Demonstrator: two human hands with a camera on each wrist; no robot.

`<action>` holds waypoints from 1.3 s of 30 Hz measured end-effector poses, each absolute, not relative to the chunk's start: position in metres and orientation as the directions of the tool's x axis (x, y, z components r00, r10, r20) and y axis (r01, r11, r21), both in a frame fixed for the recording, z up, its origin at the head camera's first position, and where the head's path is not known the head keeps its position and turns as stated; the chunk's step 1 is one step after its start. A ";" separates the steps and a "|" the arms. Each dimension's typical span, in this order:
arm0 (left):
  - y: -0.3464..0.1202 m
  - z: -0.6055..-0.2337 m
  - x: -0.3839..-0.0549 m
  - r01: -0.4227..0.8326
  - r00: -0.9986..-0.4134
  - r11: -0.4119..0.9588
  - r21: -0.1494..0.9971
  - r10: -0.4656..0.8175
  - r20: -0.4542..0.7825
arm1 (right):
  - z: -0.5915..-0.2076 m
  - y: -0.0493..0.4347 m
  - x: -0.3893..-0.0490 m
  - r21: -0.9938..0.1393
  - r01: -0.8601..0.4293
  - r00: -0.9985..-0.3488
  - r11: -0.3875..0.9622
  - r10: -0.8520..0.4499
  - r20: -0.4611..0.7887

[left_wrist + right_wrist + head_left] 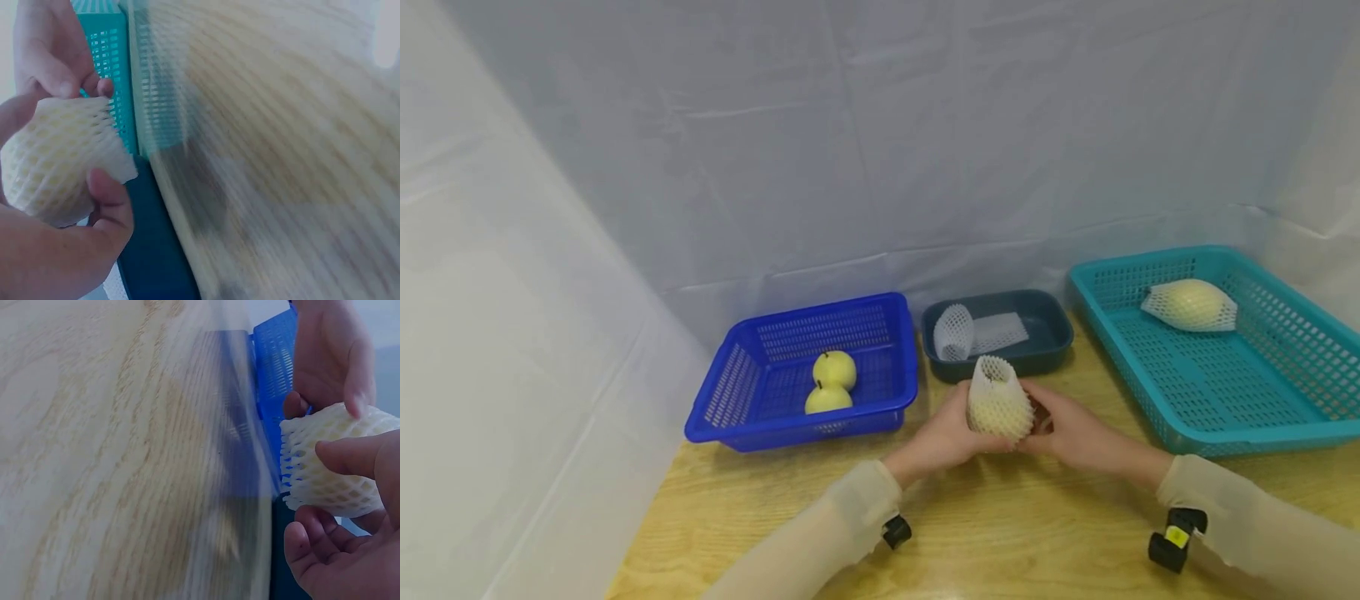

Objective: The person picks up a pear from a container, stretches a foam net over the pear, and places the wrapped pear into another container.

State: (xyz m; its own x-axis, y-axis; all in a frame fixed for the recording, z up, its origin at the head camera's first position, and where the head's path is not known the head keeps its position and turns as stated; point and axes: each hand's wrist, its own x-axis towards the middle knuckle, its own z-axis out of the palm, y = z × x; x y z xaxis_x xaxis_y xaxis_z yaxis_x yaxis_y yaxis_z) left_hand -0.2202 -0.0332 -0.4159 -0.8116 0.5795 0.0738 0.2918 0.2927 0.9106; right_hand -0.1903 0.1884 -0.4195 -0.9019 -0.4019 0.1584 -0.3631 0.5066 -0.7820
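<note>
Between both hands a pale yellow pear in a white foam net [1000, 410] is held above the table, the net's open end pointing up. My left hand [942, 433] grips it from the left side. From the other side my right hand [1078, 435] holds it, with the thumb on the net in the right wrist view and fingers curled beneath. In the left wrist view the netted pear [59, 162] lies between the two hands. Two bare yellow pears [835, 370] sit in the blue basket [741, 425] at left.
Behind the hands, a dark teal tray [1037, 321] holds foam nets [1000, 332]. A turquoise basket [1150, 408] at right contains another netted pear [1191, 305]. All stand on a wooden table [970, 533], backed by whitish sheeting [887, 150].
</note>
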 end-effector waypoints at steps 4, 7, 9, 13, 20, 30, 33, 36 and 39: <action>-0.034 -0.414 -0.218 0.256 -0.856 0.322 0.912 0.514 0.058 | -0.414 0.187 -0.189 -0.764 -0.362 -0.909 0.534 -0.385 0.162; -0.034 -0.412 -0.217 0.235 -0.868 0.343 0.909 0.496 0.038 | -0.410 0.187 -0.187 -0.753 -0.358 -0.915 0.552 -0.369 0.165; -0.034 -0.412 -0.217 0.227 -0.867 0.345 0.911 0.497 0.028 | -0.409 0.187 -0.186 -0.763 -0.345 -0.918 0.546 -0.365 0.154; -0.036 -0.412 -0.216 0.207 -0.866 0.321 0.924 0.500 0.021 | -0.406 0.188 -0.186 -0.806 -0.326 -0.912 0.493 -0.387 0.132; -0.041 -0.411 -0.215 0.197 -0.863 0.303 0.933 0.504 0.019 | -0.404 0.189 -0.185 -0.860 -0.331 -0.892 0.389 -0.425 0.151; -0.038 -0.406 -0.207 0.163 -0.831 0.198 0.967 0.555 0.026 | -0.401 0.189 -0.183 -0.919 -0.271 -0.871 0.287 -0.479 0.107; -0.037 -0.404 -0.205 0.172 -0.829 0.184 0.968 0.557 0.042 | -0.402 0.189 -0.184 -0.933 -0.272 -0.863 0.237 -0.488 0.128; -0.036 -0.403 -0.204 0.186 -0.830 0.194 0.963 0.556 0.048 | -0.403 0.189 -0.185 -0.937 -0.278 -0.860 0.212 -0.490 0.144; -0.036 -0.403 -0.203 0.206 -0.830 0.219 0.954 0.555 0.052 | -0.404 0.189 -0.185 -0.937 -0.280 -0.858 0.207 -0.492 0.147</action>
